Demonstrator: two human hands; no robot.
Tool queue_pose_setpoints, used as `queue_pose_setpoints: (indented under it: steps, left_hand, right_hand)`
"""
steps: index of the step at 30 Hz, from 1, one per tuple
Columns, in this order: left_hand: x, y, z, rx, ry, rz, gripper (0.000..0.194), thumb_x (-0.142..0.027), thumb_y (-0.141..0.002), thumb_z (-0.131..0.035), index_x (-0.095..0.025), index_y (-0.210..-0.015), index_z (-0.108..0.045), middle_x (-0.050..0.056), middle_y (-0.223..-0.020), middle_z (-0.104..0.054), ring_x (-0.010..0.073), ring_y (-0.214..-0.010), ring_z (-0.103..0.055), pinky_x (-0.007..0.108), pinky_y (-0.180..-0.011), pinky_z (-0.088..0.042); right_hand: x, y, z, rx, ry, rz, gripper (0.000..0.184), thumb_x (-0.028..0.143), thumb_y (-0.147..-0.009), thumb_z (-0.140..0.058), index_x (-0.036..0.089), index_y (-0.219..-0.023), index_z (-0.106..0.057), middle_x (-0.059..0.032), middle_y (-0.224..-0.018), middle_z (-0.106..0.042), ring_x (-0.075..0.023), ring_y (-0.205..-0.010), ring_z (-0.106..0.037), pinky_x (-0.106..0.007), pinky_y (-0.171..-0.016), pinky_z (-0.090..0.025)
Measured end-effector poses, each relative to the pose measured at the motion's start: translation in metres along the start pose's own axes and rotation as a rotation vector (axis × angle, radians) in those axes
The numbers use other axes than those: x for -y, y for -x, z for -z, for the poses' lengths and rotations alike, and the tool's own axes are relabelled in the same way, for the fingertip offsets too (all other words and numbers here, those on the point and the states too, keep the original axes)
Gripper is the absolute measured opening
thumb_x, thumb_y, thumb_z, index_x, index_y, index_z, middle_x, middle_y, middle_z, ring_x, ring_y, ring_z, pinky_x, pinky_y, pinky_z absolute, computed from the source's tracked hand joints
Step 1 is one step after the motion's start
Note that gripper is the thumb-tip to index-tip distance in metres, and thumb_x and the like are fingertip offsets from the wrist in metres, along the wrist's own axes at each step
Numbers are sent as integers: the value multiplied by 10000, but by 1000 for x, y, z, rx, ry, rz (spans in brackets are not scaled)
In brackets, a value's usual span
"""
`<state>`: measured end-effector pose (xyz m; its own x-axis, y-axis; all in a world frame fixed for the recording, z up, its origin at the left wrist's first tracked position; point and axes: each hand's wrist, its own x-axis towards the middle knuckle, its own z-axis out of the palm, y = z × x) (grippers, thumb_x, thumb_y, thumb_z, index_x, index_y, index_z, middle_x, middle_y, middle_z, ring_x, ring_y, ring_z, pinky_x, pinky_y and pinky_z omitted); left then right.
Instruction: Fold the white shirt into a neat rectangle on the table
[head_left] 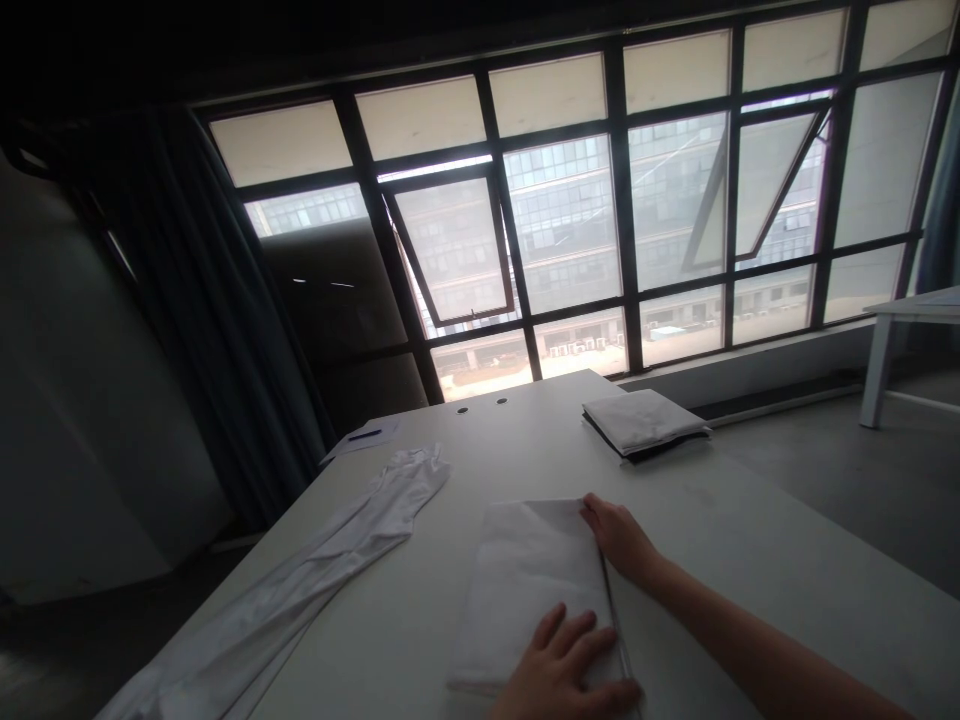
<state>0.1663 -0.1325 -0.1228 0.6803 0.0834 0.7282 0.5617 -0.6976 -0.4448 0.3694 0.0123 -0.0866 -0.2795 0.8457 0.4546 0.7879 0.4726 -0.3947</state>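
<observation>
A folded white cloth lies flat on the white table in front of me, its layers showing along the right edge. My left hand rests palm down on its near right part, fingers spread. At the far right corner, my right hand pinches the cloth between thumb and fingers. Left of it stretches a long, loosely laid white garment, rumpled at its far end; neither hand touches it. Beyond my right hand sits a stack of folded fabric, white on top and dark below.
The white table reaches toward the windows. A paper sheet with a blue pen lies at its far left, near two round holes. A dark curtain hangs at left. Another white table stands at right.
</observation>
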Motion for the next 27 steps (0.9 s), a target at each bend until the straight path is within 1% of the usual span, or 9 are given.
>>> queue_pose_setpoints:
  steps: [3,5,8,10,12,16,20,23,27]
  left_hand:
    - [-2,0,-3,-43,26,3,245,-476,-960,-642,-458,-1204,-648,-58,-1242,-666,165,-1167,-591,370,-1096,-400]
    - [-3,3,-5,-25,56,0,187,-422,-982,-619,-389,-1162,-660,-38,-1175,-683,166,-1107,-612,357,-1044,-431]
    - [-1,7,-5,36,104,43,127,-333,-1002,-572,-244,-948,-645,-6,-929,-676,148,-846,-624,282,-805,-465]
    - [2,7,-2,59,102,67,223,-310,-1014,-526,-205,-825,-580,-2,-776,-607,139,-677,-555,268,-645,-394]
    - [5,5,4,56,87,64,284,-301,-1040,-450,-197,-793,-545,-1,-703,-545,145,-607,-494,284,-579,-326]
    - [10,-3,18,69,98,86,357,-277,-1073,-312,-188,-808,-535,10,-697,-516,156,-604,-460,306,-567,-300]
    - [11,-5,26,71,137,101,339,-236,-1072,-294,-179,-854,-547,20,-737,-544,153,-636,-476,297,-596,-332]
    - [10,-2,24,98,160,99,303,-235,-1067,-319,-182,-888,-558,21,-750,-550,154,-655,-487,291,-611,-359]
    - [4,3,12,150,172,82,234,-251,-1049,-403,-190,-898,-572,14,-749,-546,149,-652,-492,274,-590,-359]
  right_hand:
    - [-6,-2,-1,-12,6,-17,300,396,-1049,-380,190,-994,-592,-69,-937,-686,-206,-887,-645,-276,-776,-382]
    - [-9,-2,-2,-19,14,-19,301,413,-1039,-406,195,-994,-609,-68,-938,-678,-210,-895,-630,-284,-798,-380]
    - [-12,-2,-5,-31,23,-23,319,422,-1035,-408,194,-1007,-629,-76,-928,-666,-217,-898,-607,-301,-828,-380]
    - [-13,-1,-6,-35,21,-21,322,418,-1030,-414,186,-1012,-637,-83,-939,-662,-218,-917,-596,-306,-853,-383]
    - [-13,-1,-7,-34,17,-10,313,418,-1014,-444,177,-1019,-645,-93,-985,-662,-223,-967,-584,-308,-888,-383]
    - [-13,0,-5,-27,12,7,290,403,-988,-482,166,-1008,-647,-99,-1034,-660,-230,-1007,-567,-315,-910,-378]
    - [-10,2,-2,-23,-6,7,306,406,-1013,-432,171,-1000,-627,-79,-970,-664,-207,-913,-587,-301,-847,-393]
    - [-7,3,-1,-26,-20,11,315,419,-1024,-415,183,-1010,-623,-70,-953,-670,-204,-897,-598,-299,-835,-402]
    - [-7,2,-1,-30,-42,1,324,403,-1032,-400,185,-1061,-638,-79,-963,-683,-206,-916,-627,-289,-833,-426]
